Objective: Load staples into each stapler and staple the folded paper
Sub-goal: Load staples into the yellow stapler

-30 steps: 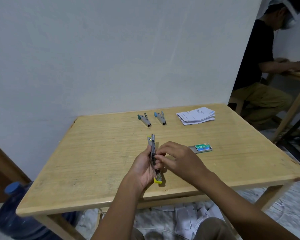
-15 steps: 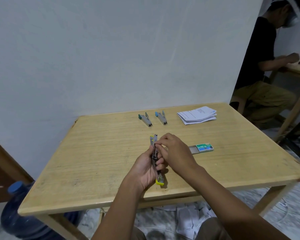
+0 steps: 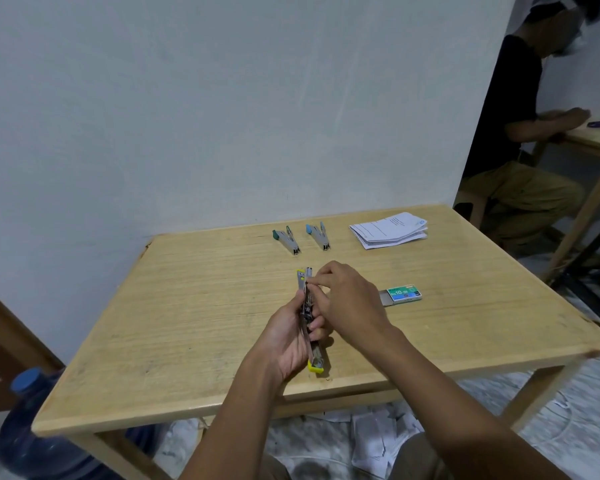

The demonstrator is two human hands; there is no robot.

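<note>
Yellow-tipped stapler (image 3: 315, 364), green-tipped stapler (image 3: 286, 240), blue-tipped stapler (image 3: 318, 236), white folded paper (image 3: 388, 231), green-and-blue staple box (image 3: 403, 294)

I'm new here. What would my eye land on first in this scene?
Both hands meet in the middle of the table: the left hand grips a yellow stapler swung open, while the right hand pinches at its far end. To their right lies a green staple box, slid partly open. Near the far edge wait a green stapler, a blue stapler and folded paper.

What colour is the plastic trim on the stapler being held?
Yellow; the head view shows it best at the near end of the stapler.
</note>
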